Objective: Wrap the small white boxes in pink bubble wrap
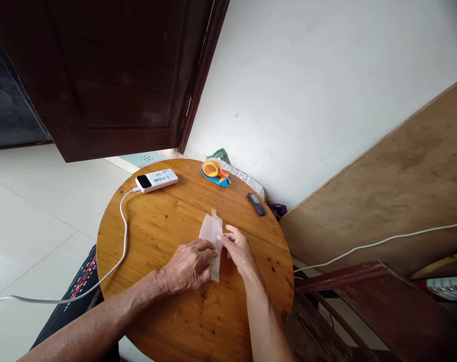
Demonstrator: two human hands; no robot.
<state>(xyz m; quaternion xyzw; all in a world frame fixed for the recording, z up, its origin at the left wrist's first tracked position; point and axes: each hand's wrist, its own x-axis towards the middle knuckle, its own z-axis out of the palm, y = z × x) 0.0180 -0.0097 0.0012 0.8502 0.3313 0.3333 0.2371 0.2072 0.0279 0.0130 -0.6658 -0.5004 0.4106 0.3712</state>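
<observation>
A thin white piece of tissue point(210, 229) lies on the round wooden table point(153, 231), with what looks like a short strip of clear tape point(214, 211) sticking out at its far end. My left hand point(191, 264) rests over the tissue's near left part, its fingers bent and holding it down against the wood. At the tissue's right edge is my right hand point(240, 250), fingers apart, one fingertip touching the paper. Beyond the hands, near the table's far edge, sits a blue and orange tape dispenser point(215, 172).
A white device point(156, 180) with a dark screen lies at the far left, its white cable point(125, 226) running off the table's left side. A blurred dark object point(256, 204) is near the right rim. Behind stand a white wall, a dark door point(123, 75) and a wooden board point(383, 186).
</observation>
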